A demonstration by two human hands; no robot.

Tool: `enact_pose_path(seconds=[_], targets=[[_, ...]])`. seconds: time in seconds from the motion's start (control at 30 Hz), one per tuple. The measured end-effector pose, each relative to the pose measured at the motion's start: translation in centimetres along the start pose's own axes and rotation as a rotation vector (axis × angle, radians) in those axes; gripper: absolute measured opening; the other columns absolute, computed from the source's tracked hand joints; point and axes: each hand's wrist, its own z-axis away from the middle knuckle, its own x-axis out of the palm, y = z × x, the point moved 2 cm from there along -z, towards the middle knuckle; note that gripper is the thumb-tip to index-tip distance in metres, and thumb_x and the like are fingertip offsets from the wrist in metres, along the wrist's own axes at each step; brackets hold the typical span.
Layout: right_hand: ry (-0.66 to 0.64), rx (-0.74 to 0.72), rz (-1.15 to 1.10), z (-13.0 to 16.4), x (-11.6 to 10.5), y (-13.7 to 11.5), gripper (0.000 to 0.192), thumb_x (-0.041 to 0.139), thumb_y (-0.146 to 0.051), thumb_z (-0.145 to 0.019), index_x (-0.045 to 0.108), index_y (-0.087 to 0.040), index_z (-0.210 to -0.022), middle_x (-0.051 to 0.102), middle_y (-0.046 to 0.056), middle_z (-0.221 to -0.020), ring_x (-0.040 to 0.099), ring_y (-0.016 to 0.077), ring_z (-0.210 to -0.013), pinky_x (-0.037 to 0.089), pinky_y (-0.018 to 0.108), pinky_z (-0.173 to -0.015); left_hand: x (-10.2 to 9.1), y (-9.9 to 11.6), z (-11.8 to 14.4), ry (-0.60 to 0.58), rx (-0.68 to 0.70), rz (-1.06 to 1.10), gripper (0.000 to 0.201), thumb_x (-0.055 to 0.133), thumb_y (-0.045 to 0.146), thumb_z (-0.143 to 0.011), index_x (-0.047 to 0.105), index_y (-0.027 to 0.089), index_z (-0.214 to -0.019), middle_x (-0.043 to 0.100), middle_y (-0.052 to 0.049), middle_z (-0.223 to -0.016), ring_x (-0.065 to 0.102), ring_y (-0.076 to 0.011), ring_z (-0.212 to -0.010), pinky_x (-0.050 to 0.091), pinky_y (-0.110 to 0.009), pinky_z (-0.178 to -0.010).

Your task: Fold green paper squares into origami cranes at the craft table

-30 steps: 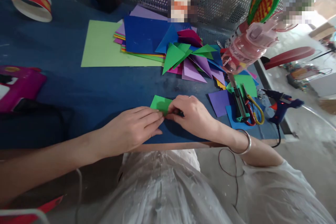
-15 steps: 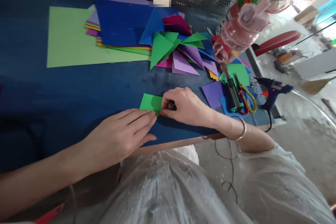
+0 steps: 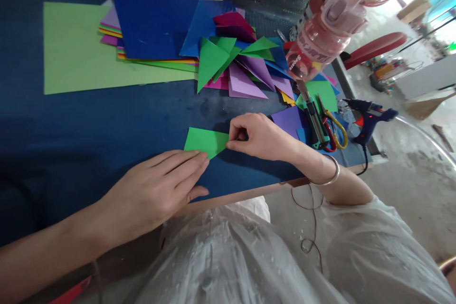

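Green paper slip (image 3: 204, 141) is what's getting the attention, lying on the blue worktop (image 3: 107, 128) near its front edge, right between the person's two hands. Left hand (image 3: 160, 185) is laid out flat with the fingers side by side, tips pressing the near edge of the slip, not gripping anything, thumb off to the side. Right hand (image 3: 265, 137) is the one with a real hold: thumb and forefinger are pinched together on the slip's right-hand end.

Looks to me like a folding or creasing step, one hand pinning while the other works the end. Can't tell if the slip is already doubled over, the fingers cover too much of that edge. If it is a fold, I'd say the next move calls for keeping the left fingers firm so nothing skews, getting the edges matched at the pinched end, then a firm rub along the crease.

Past the slip there's a heap of folded green pieces (image 3: 215, 59) and other colours, so my guess is this one's meant to match. Cutter (image 3: 315, 121) and scissors (image 3: 338, 133) are off to the right, neither in hand.
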Motion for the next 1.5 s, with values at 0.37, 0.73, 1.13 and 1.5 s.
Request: enact_pose_path(seconds=[0.37,0.73,1.13,1.5], targets=[[0.009,0.044,-0.018,0.0,-1.1,1.4,0.014,0.076,-0.012,-0.079,0.066,-0.015,-0.069,0.057,-0.007,-0.061,0.050,0.0072,-0.061,0.032,0.025,-0.064,0.0,-0.3,0.1,-0.020,0.023,0.013,0.028,0.056,0.022,-0.104,0.068,0.003,-0.120,0.078,-0.018,-0.118,0.076,-0.0295,-0.102,0.064,-0.044,-0.087],[-0.024,0.026,-0.069,-0.1,-1.8,2.2,0.014,0.071,-0.012,-0.078,0.062,-0.016,-0.068,0.055,-0.007,-0.061,0.049,0.0069,-0.060,0.031,0.025,-0.064,-0.2,-0.4,-0.1,-0.023,0.033,0.033,0.027,0.059,0.022,-0.103,0.068,0.003,-0.120,0.078,-0.017,-0.115,0.076,-0.0290,-0.103,0.064,-0.044,-0.088],[-0.022,0.025,-0.058,-0.2,-2.2,2.7,0.014,0.069,-0.010,-0.077,0.061,-0.017,-0.068,0.055,-0.006,-0.062,0.049,0.0080,-0.059,0.032,0.026,-0.063,-0.2,-0.6,-0.1,-0.023,-0.013,0.099,0.030,0.064,0.018,-0.099,0.066,0.009,-0.128,0.078,-0.014,-0.119,0.075,-0.0286,-0.108,0.064,-0.044,-0.091],[0.176,-0.658,0.030,1.4,1.4,1.0,0.028,0.047,-0.008,-0.099,0.074,-0.014,-0.103,0.070,0.010,-0.103,0.063,0.0171,-0.092,0.050,0.030,-0.080,-0.4,-0.4,-0.1,-0.075,-0.043,0.025,0.024,0.062,0.021,-0.102,0.064,0.014,-0.124,0.078,-0.007,-0.118,0.075,-0.0228,-0.107,0.063,-0.038,-0.094]])
